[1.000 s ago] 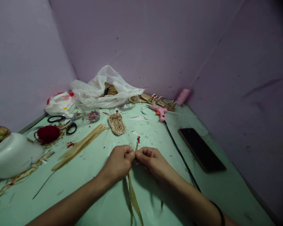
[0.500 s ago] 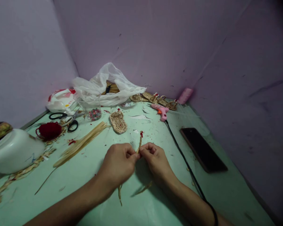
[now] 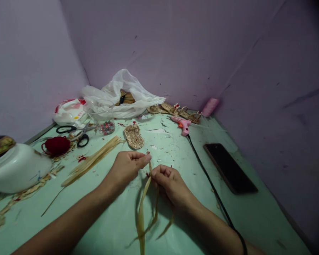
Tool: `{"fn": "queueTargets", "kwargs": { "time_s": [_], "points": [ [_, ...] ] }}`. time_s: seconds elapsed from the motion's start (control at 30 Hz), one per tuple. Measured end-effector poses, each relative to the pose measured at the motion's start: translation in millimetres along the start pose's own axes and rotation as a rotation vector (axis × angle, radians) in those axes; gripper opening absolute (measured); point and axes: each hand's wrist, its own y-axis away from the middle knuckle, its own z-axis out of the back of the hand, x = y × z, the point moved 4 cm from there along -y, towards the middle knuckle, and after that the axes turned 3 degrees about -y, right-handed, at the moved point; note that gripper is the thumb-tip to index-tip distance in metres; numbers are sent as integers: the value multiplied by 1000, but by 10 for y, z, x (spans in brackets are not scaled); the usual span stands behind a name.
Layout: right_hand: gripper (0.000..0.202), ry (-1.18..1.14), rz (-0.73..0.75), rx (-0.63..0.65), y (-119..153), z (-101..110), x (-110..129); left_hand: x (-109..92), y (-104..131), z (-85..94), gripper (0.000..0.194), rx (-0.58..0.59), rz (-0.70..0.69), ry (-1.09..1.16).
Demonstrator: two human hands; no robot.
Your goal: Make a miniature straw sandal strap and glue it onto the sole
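Note:
A short braid of straw-coloured plant fibre [image 3: 150, 165] is stretched between my hands, with a bit of red at its far end. My left hand [image 3: 129, 168] pinches that far end between thumb and fingers. Lower down, the fingers of my right hand [image 3: 168, 180] are closed on the braid where its loose strands [image 3: 140, 216] begin. Those strands hang down toward the table's near side. Beyond my hands lies a small woven sole [image 3: 134, 137] with a red bead at its top.
At left are a red yarn ball [image 3: 56, 146], black-handled scissors [image 3: 82, 140], a fibre bundle [image 3: 93, 161] and a white pot [image 3: 23, 168]. A clear cup of beads [image 3: 107, 127] stands behind. To the right lie a pink glue gun [image 3: 183, 124], its black cord and a phone [image 3: 230, 168].
My left hand has moved up to the braid's red-tipped end, while my right hand holds lower down. The long loose strands now hang in view below my hands.

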Motion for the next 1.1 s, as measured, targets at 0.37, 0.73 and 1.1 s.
{"fn": "queueTargets", "kwargs": {
  "time_s": [0.37,0.73,1.1],
  "points": [
    [24,165,172,175,97,-107,103,135,-99,-86,18,26,156,381],
    [25,2,129,-59,-30,59,7,70,1,-91,22,254,241,324],
    [16,37,120,-3,-34,26,58,175,33,-163,17,277,169,-63]
  ]
}}
